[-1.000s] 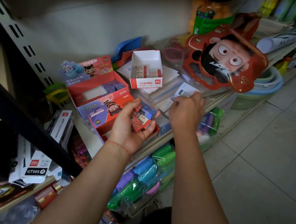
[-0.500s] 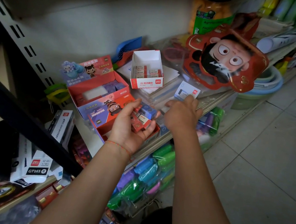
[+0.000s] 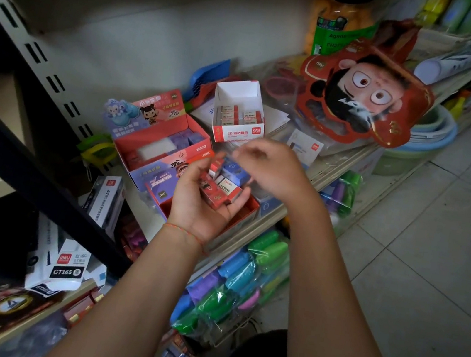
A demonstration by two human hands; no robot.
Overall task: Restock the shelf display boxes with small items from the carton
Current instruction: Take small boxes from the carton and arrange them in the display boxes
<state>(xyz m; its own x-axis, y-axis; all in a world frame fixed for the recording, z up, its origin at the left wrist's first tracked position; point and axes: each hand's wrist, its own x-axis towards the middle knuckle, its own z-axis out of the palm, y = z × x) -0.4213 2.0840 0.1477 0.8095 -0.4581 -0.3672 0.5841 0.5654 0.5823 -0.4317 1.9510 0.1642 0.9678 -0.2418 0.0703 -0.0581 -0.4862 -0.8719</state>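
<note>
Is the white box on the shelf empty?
No, the white box is open at the top and small erasers lie in rows inside it.

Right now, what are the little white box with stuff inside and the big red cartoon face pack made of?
The white display box looks like thin matte cardboard: folded flaps, creased corners, printed red front. The cartoon face pack seems to be glossy printed card, perhaps under clear plastic film, since light glints on it; I can't be sure.
</note>
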